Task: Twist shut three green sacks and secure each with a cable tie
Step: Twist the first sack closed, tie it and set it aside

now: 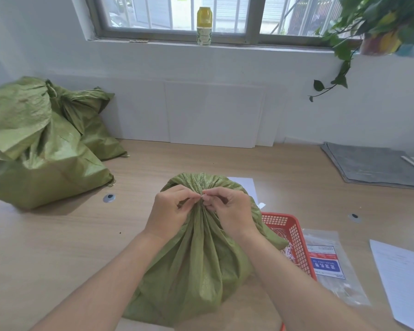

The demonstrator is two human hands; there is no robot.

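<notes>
A green woven sack (196,266) stands on the wooden table in front of me, its mouth gathered into a neck with a ruffle of fabric above. My left hand (170,211) and my right hand (227,211) meet at that neck, fingertips pinching something small and pale, apparently a cable tie (202,195), around the gathered fabric. Two more green sacks (34,144) sit at the far left; the rear one (89,120) has its neck bunched. Whether ties hold them is too small to tell.
A red plastic basket (294,237) with white ties stands right of the sack, partly hidden by it. A printed clear bag (330,263) and paper sheets (402,278) lie further right. A grey mat (373,166) is at the back right; a bottle (204,25) stands on the windowsill.
</notes>
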